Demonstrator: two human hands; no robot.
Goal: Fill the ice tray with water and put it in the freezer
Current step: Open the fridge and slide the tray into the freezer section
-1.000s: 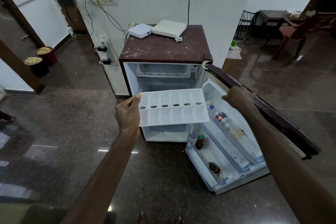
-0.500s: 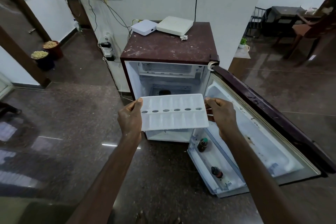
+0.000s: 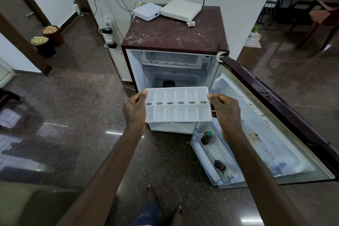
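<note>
A white ice tray (image 3: pixel 178 113) with two rows of cells and a row of round holes down its middle hangs level in front of the open mini fridge (image 3: pixel 174 36). My left hand (image 3: pixel 134 111) grips its left end, thumb on the top rim. My right hand (image 3: pixel 224 110) grips its right end the same way. The freezer compartment (image 3: pixel 170 58) sits at the top of the fridge's inside, above and behind the tray. I cannot tell whether the cells hold water.
The fridge door (image 3: pixel 266 134) swings wide open to the right, with two small dark bottles (image 3: pixel 206 137) in its lower shelf. Two white boxes (image 3: pixel 180 9) lie on the fridge top. Cables and a power strip (image 3: pixel 109 38) hang on the wall at left. Chairs stand far right.
My right hand left the fridge door and took hold of the tray's right end. The door swung further open. The view has drawn closer to the fridge.
</note>
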